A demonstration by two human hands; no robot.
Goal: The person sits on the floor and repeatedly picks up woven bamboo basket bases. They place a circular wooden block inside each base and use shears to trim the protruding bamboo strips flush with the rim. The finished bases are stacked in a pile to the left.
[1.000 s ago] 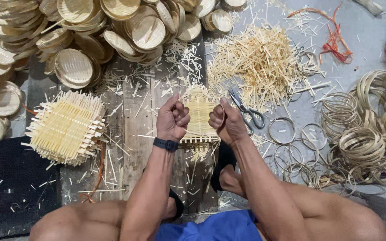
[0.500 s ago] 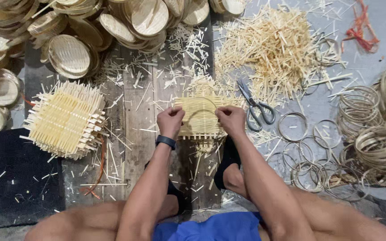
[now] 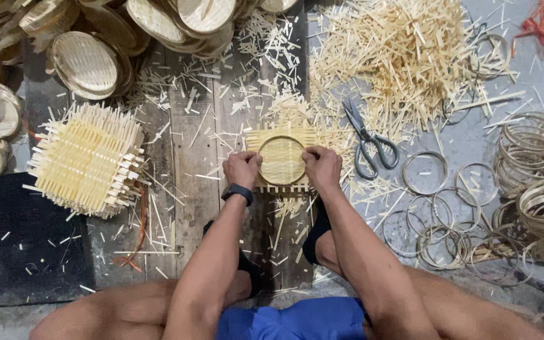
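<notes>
Both hands on flat woven mat

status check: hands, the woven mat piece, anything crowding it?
Left hand and right hand press a round hoop onto the square woven mat. Mat flat on the wooden boards. Scissors lie right of it, loose trimmings around.

A floor of worn grey wooden planks is seen in the middle, littered with pale splinters. To the right, a smooth grey concrete floor is laid bare. A dark mat is spread at the lower left. The scene is lit evenly and softly, with only faint shadows cast. No walls or windows are shown.
</notes>
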